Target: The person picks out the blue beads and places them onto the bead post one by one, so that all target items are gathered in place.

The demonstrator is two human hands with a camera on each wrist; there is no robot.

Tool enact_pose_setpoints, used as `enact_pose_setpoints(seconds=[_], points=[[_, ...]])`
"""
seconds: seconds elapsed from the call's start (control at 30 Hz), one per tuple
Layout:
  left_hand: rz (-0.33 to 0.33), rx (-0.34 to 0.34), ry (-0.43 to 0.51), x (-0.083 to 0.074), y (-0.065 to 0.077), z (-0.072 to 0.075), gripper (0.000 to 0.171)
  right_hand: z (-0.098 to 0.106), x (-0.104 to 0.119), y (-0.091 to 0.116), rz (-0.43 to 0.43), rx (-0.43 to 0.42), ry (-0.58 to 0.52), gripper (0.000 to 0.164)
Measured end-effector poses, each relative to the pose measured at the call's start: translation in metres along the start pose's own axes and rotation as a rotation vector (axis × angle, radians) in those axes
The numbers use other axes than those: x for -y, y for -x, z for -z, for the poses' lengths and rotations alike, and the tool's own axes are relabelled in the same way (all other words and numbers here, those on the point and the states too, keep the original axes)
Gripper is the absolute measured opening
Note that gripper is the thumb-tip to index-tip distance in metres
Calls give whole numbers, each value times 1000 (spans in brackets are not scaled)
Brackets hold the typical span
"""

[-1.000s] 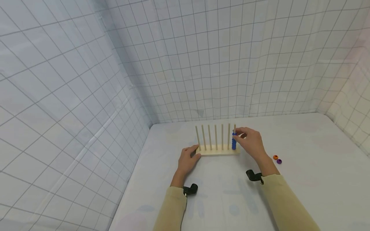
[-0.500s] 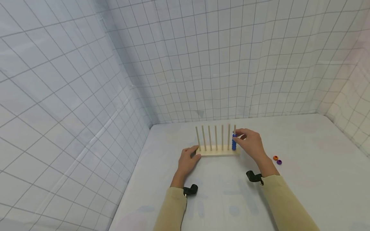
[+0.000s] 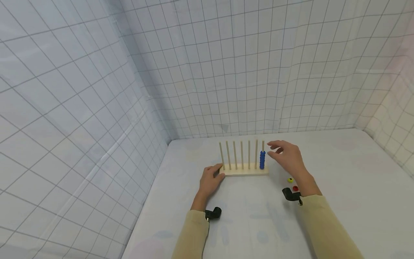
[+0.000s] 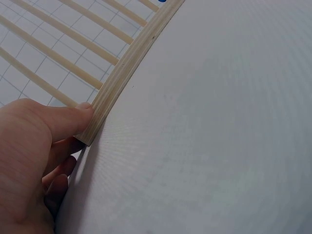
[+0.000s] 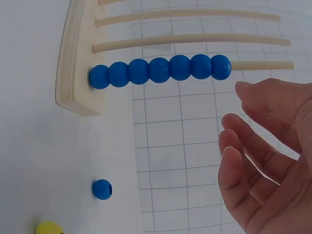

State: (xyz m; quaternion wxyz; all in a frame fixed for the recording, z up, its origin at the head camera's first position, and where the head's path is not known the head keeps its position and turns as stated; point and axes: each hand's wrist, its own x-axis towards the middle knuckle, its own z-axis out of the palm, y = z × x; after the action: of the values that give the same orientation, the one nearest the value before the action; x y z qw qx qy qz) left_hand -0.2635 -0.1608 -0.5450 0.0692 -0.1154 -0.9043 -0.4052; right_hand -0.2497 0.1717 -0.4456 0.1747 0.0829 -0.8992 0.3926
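Observation:
A wooden peg rack (image 3: 244, 171) with several upright pegs stands on the table. My left hand (image 3: 211, 180) holds its left end, the thumb (image 4: 73, 119) against the base and the other fingers around the end, partly hidden. Several blue beads (image 3: 262, 160) are stacked on the rightmost peg, whose bare tip shows above them. Just right of that peg is my right hand (image 3: 288, 156), fingers loosely bent and apart from the beads. Nothing lies between its fingertips in the right wrist view, where the blue bead stack fills much of the peg.
A loose blue bead (image 5: 102, 189) lies on the table near the rack's right end. A yellow bead (image 3: 290, 180) and a red bead (image 3: 295, 188) lie close to my right wrist. Grid-patterned cloth walls (image 3: 226, 72) rise behind and at both sides.
My right hand has let go of the top blue bead and moved right, away from the peg. The yellow and red beads have come into view; the orange and purple ones are now hidden.

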Motion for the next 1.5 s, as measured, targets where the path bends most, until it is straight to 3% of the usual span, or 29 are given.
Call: enact_pose_setpoints(seconds=[0.33,0.8,1.17,1.5], points=[[14,10,-2,2,-2,-1,49,6,-22,-6,-60,32,77,34],[10,9,0,1,-2,1,49,3,-52,-8,-142,147,101,39],[2,9,6,1,-1,0,49,-2,-64,-6,-260,255,149,39],[-24,1,3,-1,1,1,49,-5,-73,-8,-264,282,166,37]])
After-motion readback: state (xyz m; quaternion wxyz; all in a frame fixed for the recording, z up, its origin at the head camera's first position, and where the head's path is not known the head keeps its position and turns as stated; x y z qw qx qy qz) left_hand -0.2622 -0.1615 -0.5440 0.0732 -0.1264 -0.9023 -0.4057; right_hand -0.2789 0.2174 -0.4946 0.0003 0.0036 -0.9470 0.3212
